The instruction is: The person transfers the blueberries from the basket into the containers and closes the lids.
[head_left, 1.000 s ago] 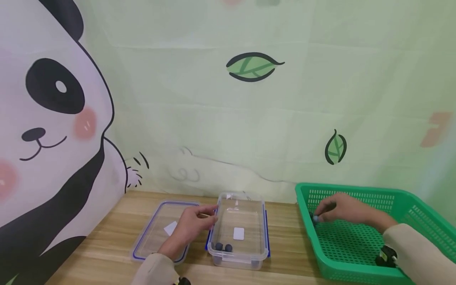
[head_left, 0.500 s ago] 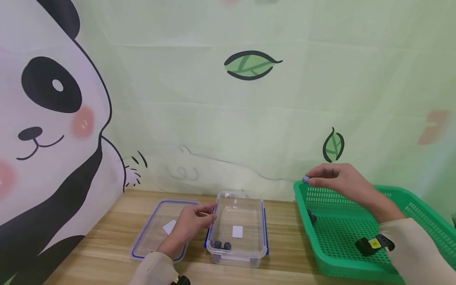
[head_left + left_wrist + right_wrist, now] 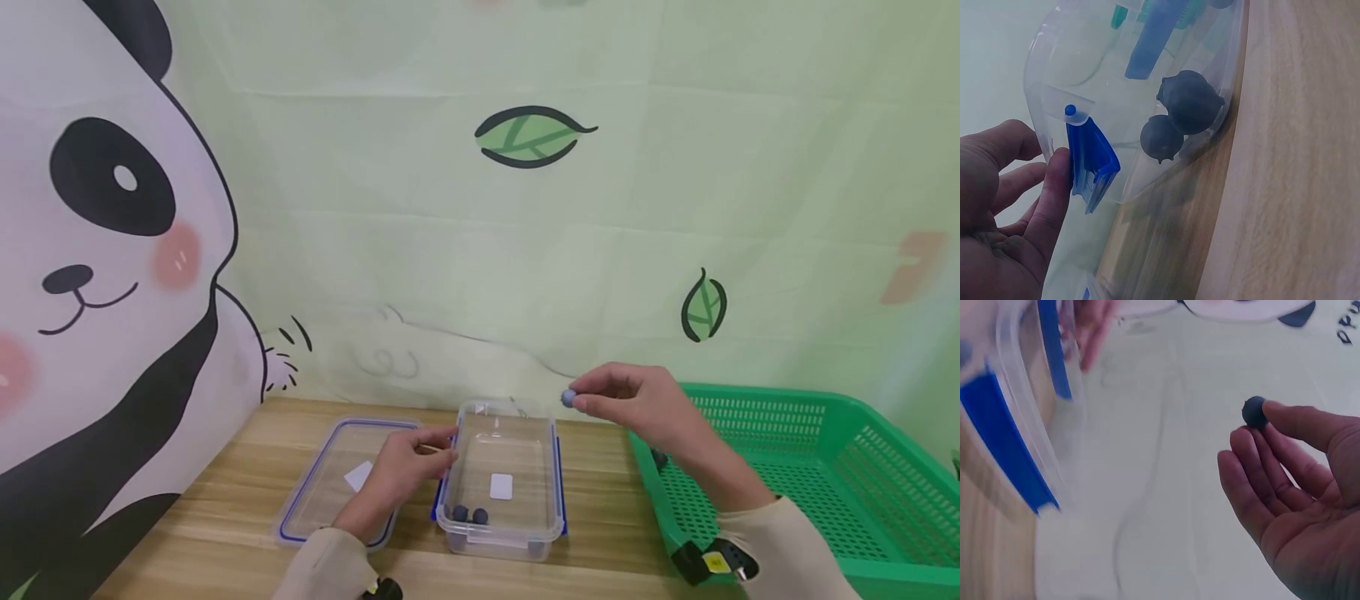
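Note:
My right hand [image 3: 633, 408] pinches a single blueberry [image 3: 568, 398] between thumb and fingertips, beyond the back right corner of a clear plastic food container [image 3: 502, 542]. In the right wrist view the blueberry [image 3: 1254, 412] sits at the thumb tip, the other fingers curving below. At the container's left side, my left hand [image 3: 405, 467] holds the rim with thumb and fingertips, close to a hanging blue latch [image 3: 1091, 162] in the left wrist view. Several blueberries [image 3: 1194, 106] lie inside the container, gathered at its near left corner.
To the left, the clear lid [image 3: 311, 508] with a blue seal lies flat on the wooden table [image 3: 600, 517]. A green plastic basket [image 3: 825, 400] stands at the right; dark blueberries [image 3: 660, 458] show at its left side. Behind hangs a printed panda cloth [image 3: 360, 200].
My right hand has lifted a blueberry out of the green basket and carried it left toward the container. The left hand stays at the container's rim.

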A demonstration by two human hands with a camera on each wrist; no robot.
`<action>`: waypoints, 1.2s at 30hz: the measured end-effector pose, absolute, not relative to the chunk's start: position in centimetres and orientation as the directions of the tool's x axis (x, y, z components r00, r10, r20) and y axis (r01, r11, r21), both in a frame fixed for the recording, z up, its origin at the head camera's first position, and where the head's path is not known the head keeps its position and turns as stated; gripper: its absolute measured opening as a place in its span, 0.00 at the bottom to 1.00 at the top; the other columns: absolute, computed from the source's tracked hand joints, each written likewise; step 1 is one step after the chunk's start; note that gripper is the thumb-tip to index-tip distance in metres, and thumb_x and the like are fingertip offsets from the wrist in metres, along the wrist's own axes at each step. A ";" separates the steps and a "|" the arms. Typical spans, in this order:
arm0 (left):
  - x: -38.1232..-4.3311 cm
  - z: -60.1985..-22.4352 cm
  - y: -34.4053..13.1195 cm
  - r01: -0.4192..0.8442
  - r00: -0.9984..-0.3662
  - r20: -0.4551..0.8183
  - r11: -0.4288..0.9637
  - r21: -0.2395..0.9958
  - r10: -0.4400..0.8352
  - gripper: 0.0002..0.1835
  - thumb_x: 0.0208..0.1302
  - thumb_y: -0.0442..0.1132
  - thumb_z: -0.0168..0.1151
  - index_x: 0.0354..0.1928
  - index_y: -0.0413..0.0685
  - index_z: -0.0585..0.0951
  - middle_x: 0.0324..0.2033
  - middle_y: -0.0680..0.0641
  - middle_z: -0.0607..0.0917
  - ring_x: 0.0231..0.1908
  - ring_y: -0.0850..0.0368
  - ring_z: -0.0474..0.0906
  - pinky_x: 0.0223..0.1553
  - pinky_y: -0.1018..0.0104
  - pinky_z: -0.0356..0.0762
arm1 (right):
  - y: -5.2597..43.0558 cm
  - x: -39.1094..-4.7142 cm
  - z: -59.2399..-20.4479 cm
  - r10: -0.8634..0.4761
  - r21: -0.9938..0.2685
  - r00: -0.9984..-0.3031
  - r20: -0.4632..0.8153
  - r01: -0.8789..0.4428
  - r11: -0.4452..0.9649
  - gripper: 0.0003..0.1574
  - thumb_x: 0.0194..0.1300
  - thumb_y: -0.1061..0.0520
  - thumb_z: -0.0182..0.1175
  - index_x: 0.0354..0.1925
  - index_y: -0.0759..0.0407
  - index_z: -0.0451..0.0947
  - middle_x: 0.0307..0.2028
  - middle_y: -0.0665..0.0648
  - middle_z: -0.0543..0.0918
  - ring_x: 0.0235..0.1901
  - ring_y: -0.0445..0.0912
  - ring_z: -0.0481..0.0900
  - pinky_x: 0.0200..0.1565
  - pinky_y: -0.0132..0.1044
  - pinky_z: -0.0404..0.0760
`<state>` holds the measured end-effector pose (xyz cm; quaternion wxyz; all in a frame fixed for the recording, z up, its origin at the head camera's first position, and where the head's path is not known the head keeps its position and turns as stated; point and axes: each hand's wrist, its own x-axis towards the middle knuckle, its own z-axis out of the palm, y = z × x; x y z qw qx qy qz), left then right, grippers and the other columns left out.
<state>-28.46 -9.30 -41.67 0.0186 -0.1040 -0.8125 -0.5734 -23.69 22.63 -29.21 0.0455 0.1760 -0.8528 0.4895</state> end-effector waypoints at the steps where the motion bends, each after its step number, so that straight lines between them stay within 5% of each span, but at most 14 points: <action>1: -28.5 -41.7 -9.3 0.191 -0.978 0.150 0.320 0.928 0.148 0.20 0.68 0.30 0.70 0.60 0.35 0.85 0.41 0.45 0.87 0.34 0.53 0.86 0.39 0.59 0.89 | 22.0 -23.6 -29.6 -0.264 -0.820 -0.930 0.255 -0.353 0.451 0.16 0.70 0.50 0.73 0.49 0.59 0.89 0.44 0.53 0.91 0.47 0.52 0.87 0.52 0.43 0.85; 18: -28.7 -41.6 -9.0 0.193 -0.976 0.150 0.315 0.929 0.155 0.20 0.68 0.30 0.70 0.60 0.35 0.85 0.41 0.45 0.87 0.34 0.54 0.86 0.39 0.59 0.89 | 15.9 -23.1 -37.7 -0.420 -0.803 -0.887 0.193 -0.388 0.452 0.04 0.66 0.62 0.74 0.40 0.60 0.88 0.35 0.49 0.89 0.37 0.44 0.85 0.40 0.31 0.85; 36: -28.5 -41.6 -9.3 0.192 -0.977 0.153 0.316 0.929 0.146 0.20 0.67 0.31 0.72 0.61 0.36 0.85 0.41 0.46 0.87 0.35 0.53 0.86 0.39 0.59 0.89 | 16.0 -22.6 -36.8 -0.445 -0.758 -0.876 0.189 -0.417 0.501 0.05 0.67 0.62 0.74 0.41 0.60 0.87 0.36 0.48 0.87 0.36 0.42 0.83 0.40 0.32 0.85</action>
